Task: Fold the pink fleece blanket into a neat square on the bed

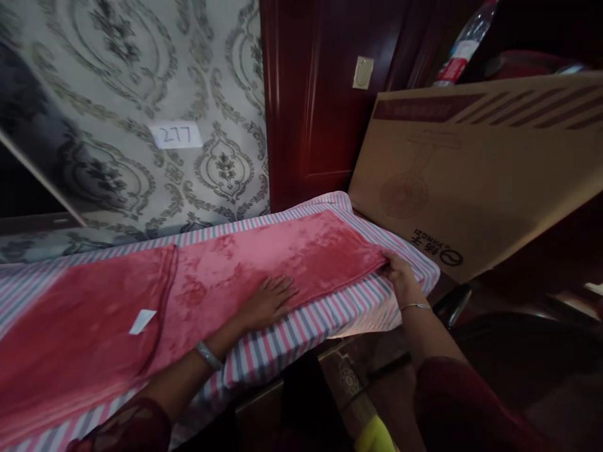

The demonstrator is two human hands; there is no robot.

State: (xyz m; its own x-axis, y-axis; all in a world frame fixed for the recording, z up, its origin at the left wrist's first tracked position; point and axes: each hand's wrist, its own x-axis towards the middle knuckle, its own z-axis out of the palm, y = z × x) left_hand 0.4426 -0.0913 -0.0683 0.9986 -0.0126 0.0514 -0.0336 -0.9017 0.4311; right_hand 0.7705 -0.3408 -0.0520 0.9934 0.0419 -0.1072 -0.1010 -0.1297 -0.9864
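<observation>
A pink-red plush cloth (264, 257) lies spread along a table covered with a pink, white and grey striped cloth (277, 342). Part of the plush cloth is folded over at the left (85, 320), with a small white tag (142, 321) showing. My left hand (268, 300) lies flat on the plush cloth's near edge, fingers stretched out. My right hand (398, 271) grips the cloth's right corner at the table's right end, fingers closed on it. Each wrist wears a bangle.
A large cardboard box (475, 169) leans against the table's right end. Behind stand a patterned wallpapered wall with a paper label reading 277 (176, 135) and a dark red wooden door (325, 94). A plastic bottle (464, 44) stands at top right.
</observation>
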